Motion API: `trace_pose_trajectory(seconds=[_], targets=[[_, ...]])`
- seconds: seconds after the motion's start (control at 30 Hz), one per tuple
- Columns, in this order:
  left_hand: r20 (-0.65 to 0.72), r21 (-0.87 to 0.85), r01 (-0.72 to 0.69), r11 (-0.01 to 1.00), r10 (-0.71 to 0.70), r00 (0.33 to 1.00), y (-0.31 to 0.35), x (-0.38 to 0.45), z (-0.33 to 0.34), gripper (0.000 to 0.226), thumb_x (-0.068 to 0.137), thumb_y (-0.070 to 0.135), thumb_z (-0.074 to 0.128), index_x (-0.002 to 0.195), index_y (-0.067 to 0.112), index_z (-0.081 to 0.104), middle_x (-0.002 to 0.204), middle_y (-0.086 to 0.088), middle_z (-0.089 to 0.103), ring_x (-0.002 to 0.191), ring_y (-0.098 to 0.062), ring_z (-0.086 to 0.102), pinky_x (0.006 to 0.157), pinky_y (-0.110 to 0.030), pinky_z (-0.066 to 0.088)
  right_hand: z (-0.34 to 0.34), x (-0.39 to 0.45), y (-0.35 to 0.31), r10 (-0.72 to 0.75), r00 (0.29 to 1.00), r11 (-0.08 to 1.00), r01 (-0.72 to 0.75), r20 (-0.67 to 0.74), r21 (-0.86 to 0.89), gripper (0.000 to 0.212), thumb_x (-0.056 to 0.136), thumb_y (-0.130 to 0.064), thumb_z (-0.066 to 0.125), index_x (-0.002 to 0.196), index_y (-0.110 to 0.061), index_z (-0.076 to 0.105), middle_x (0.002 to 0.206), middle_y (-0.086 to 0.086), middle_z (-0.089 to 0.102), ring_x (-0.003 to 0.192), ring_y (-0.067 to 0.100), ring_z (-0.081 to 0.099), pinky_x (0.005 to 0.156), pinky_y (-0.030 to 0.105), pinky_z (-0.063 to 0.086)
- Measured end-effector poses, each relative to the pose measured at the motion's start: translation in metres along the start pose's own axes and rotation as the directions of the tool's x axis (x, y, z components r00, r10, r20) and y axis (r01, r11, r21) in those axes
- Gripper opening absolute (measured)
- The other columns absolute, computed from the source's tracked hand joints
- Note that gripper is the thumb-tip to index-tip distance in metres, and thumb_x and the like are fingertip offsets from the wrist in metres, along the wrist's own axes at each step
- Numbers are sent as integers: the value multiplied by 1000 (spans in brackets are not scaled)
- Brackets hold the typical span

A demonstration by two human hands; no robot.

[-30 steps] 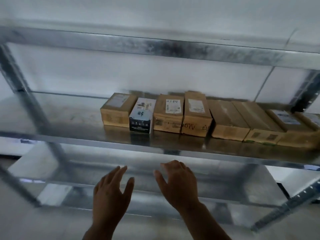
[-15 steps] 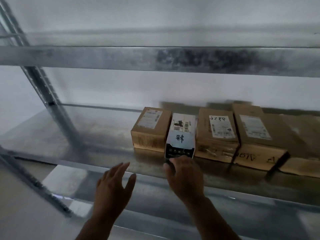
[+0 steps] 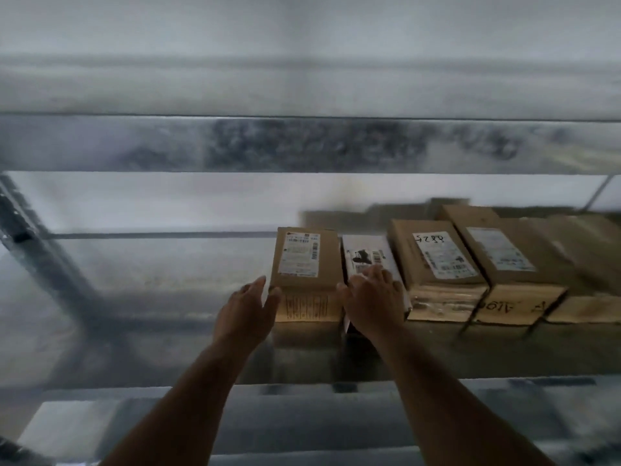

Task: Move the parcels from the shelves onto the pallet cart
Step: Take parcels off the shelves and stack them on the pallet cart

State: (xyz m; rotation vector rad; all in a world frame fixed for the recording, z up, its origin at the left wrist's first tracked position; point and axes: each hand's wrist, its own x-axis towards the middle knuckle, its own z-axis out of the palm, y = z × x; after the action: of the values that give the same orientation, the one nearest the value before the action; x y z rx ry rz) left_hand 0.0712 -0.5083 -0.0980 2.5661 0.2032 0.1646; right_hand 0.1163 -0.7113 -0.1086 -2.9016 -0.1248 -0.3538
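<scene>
A row of several parcels stands on a galvanised metal shelf (image 3: 168, 297). The leftmost is a brown carton (image 3: 307, 264) with a white label on top. Beside it is a narrow white-and-black box (image 3: 364, 255). My right hand (image 3: 374, 301) lies over the front end of the white-and-black box, fingers spread across its top. My left hand (image 3: 248, 311) is open just left of the brown carton, its fingertips at the carton's front left corner. Whether it touches the carton is unclear. The pallet cart is out of view.
More brown parcels (image 3: 440, 260) (image 3: 504, 257) continue to the right along the shelf. An upper shelf beam (image 3: 302, 144) crosses above. A steel upright (image 3: 37, 250) stands at the left. A lower shelf edge (image 3: 302, 395) runs under my forearms.
Both hands have reached forward onto the shelf. The right hand went from the box's front face up onto its top; the left hand closed in on the brown carton's left corner.
</scene>
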Motion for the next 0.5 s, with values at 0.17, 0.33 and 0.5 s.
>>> trace_pose_trajectory(seconds=[0.17, 0.33, 0.5], targets=[[118, -300, -20, 954, 58, 991, -17, 28, -7, 27, 100, 35, 33, 106, 21, 55, 95, 1, 64, 78, -4, 59, 56, -10, 37, 14, -5, -35, 54, 999, 998, -55, 7, 43, 43, 94, -45, 38, 105, -14, 66, 126, 7, 49, 118, 23, 39, 98, 39, 30], [-31, -308, 27, 951, -38, 999, -57, 34, -25, 28, 96, 32, 45, 115, 13, 53, 91, -3, 64, 63, 3, 51, 50, -14, 35, 29, -10, -80, 113, 993, 972, -108, -14, 209, 33, 91, -45, 46, 86, -16, 59, 88, 0, 56, 83, 14, 52, 77, 27, 41], [164, -437, 118, 892, -50, 985, -79, 30, -37, 54, 94, 23, 51, 142, 7, 31, 120, -17, 59, 86, -14, 55, 65, -18, 43, 34, -7, -92, 284, 885, 603, -465, 370, 649, 35, 85, -35, 60, 113, -16, 50, 89, -3, 57, 85, 15, 60, 86, 43, 52]])
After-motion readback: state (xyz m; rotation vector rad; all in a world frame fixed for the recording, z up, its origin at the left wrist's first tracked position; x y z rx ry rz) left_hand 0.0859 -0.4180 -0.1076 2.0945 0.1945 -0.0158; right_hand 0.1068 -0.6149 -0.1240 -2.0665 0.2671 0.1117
